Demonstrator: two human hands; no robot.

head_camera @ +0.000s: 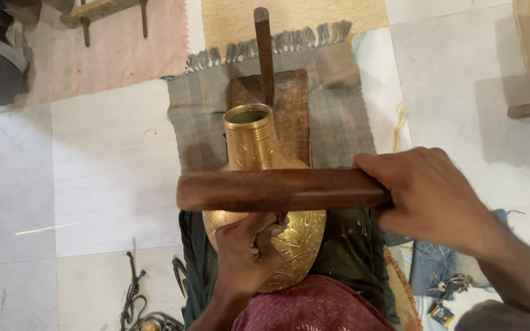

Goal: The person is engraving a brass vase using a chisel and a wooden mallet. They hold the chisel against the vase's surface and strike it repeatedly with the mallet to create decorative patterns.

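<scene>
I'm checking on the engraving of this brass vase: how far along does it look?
Done: the brass vase already carries engraved patterns on its neck and on the belly showing under the left hand. In hand: the left hand presses something small, hidden by its fingers, against the belly, while the right hand holds a wooden bar across it. Left: I cannot tell; the far side is hidden.

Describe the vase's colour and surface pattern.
Golden brass vase, engraved with leaf-like lines on its body; head view.
</scene>
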